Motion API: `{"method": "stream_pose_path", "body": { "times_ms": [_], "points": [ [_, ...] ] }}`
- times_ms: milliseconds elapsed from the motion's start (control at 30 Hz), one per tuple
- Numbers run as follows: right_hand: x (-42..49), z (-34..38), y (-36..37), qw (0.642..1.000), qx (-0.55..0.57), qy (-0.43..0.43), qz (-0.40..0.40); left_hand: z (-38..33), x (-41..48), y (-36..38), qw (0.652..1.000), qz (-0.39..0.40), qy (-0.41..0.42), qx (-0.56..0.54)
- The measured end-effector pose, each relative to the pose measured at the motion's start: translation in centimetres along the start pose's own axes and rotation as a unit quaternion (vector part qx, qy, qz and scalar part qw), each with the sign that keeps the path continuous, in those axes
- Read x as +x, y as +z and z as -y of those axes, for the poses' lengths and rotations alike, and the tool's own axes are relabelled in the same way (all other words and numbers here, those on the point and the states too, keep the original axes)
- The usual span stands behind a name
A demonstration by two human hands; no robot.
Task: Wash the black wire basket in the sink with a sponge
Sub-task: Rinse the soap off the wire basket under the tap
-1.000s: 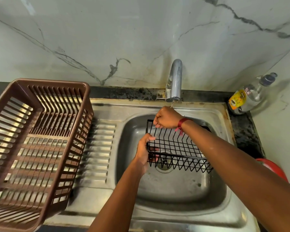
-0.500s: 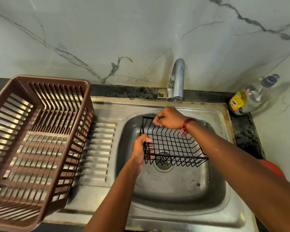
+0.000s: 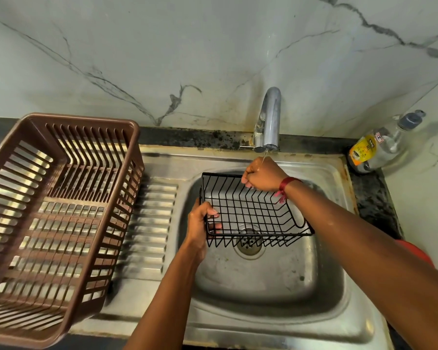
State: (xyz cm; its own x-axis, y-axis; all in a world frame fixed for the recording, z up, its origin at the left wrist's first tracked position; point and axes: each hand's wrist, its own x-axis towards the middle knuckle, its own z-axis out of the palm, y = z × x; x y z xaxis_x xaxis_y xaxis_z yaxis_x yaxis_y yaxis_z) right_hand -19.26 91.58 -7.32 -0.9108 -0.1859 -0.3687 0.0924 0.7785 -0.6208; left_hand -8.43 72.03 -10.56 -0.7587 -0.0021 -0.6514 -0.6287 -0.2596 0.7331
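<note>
Your left hand [image 3: 200, 223] and right hand [image 3: 262, 176] grip a black wire basket [image 3: 253, 210], tilted over the steel sink [image 3: 321, 286] under a thin tap [image 3: 269, 117] stream, below a marble wall [image 3: 162, 46].

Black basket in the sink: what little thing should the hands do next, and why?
Probably shift the black wire basket so its wires pass under the thin trickle from the tap. The left hand grips its left end, the right hand its far rim, and the water lands on that hand, not the wires.
</note>
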Motion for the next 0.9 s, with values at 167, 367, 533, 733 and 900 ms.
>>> {"method": "stream_pose_path", "body": {
  "times_ms": [167,367,533,733,900],
  "points": [
    [0.2,-0.9,0.0,0.999,0.032,0.015,-0.023,-0.4,-0.5,-0.6,0.999,-0.009,0.003,-0.031],
    [-0.2,-0.6,0.1,0.999,-0.038,-0.005,-0.015,-0.5,-1.1,-1.0,0.999,-0.021,0.007,-0.045],
    [-0.5,-1.4,-0.2,0.989,-0.141,0.036,-0.031,-1.0,-1.7,-1.1,0.999,-0.036,0.004,-0.037],
    [-0.2,-2.8,-0.3,0.986,-0.144,0.068,-0.057,-1.0,-1.7,-1.5,0.998,-0.04,0.007,-0.039],
    [-0.5,-2.7,0.0,0.997,-0.022,0.004,-0.069,-0.9,-1.6,-1.6,0.997,-0.056,0.026,-0.037]
  ]
}}
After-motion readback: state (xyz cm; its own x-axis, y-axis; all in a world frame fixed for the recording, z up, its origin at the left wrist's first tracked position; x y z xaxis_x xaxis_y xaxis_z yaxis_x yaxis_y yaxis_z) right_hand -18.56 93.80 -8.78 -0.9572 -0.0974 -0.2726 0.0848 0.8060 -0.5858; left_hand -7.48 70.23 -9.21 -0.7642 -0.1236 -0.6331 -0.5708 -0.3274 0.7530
